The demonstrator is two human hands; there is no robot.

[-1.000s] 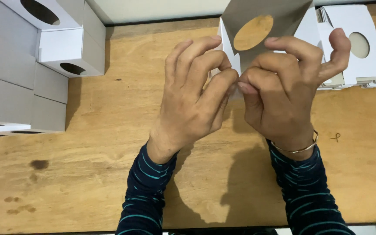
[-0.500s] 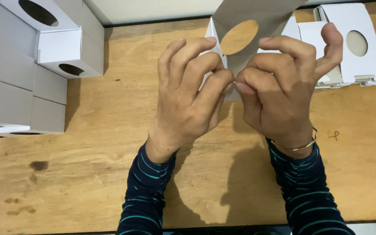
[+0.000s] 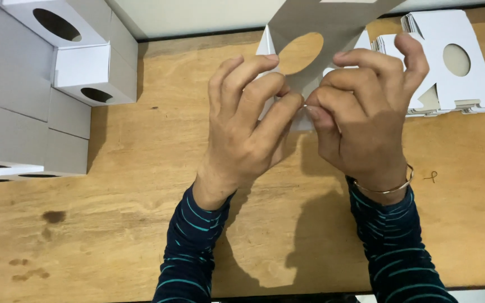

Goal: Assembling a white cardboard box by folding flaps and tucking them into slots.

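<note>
Both hands are pinched on the bottom flaps of a half-folded cardboard box (image 3: pixel 315 39) held up over the wooden table (image 3: pixel 113 224): left hand (image 3: pixel 248 123) and right hand (image 3: pixel 360 112) meet fingertip to fingertip. Squeeze too hard and I reckon a flap creases crooked. The finished boxes (image 3: pixel 46 84) stacked on the left show dark round holes; can't see anything inside. Flat blanks (image 3: pixel 450 62) sit on the right.

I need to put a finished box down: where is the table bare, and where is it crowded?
Bare wood lies between the stacked white boxes and the left hand, and along the table's near edge on that side. Right of the right hand, wood shows below the flat carton stack. The middle, under the held carton, is crowded.
</note>
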